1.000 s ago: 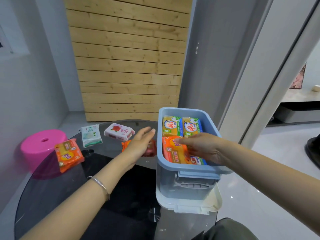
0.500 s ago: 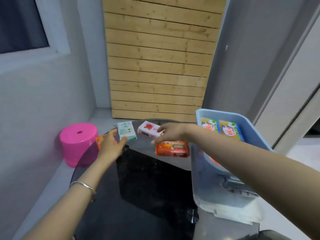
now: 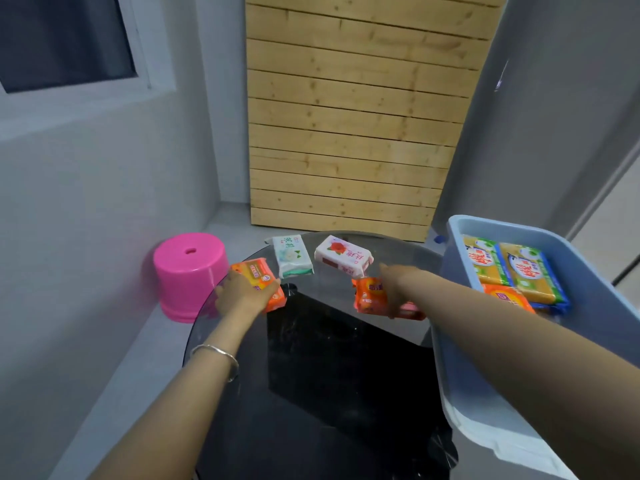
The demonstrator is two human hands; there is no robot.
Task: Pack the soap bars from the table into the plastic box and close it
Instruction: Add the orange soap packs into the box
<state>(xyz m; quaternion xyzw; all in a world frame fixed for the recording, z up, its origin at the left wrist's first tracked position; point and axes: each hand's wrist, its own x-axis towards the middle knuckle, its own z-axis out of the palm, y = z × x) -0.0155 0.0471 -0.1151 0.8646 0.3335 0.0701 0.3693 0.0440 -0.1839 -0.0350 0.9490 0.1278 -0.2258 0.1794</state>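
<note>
On the round glass table [image 3: 332,368] my left hand [image 3: 239,296] grips an orange soap bar [image 3: 256,271] near the left edge. My right hand [image 3: 394,289] curls over a second orange soap bar [image 3: 367,299] at the table's middle. A white and green soap bar [image 3: 291,258] and a white bar with a red rose [image 3: 343,259] lie loose at the far edge. The open blue plastic box [image 3: 588,271] stands at the right. It holds two yellow bars [image 3: 526,275] and an orange one [image 3: 509,299].
A pink plastic stool [image 3: 188,271] stands on the floor just left of the table. A wooden slat panel [image 3: 353,133] leans against the wall behind. The table's dark base [image 3: 346,393] shows through the glass.
My right hand left the box and came down on the middle orange bar. My left hand swung left onto the other orange bar. The view turned left, so the box sits at the right edge.
</note>
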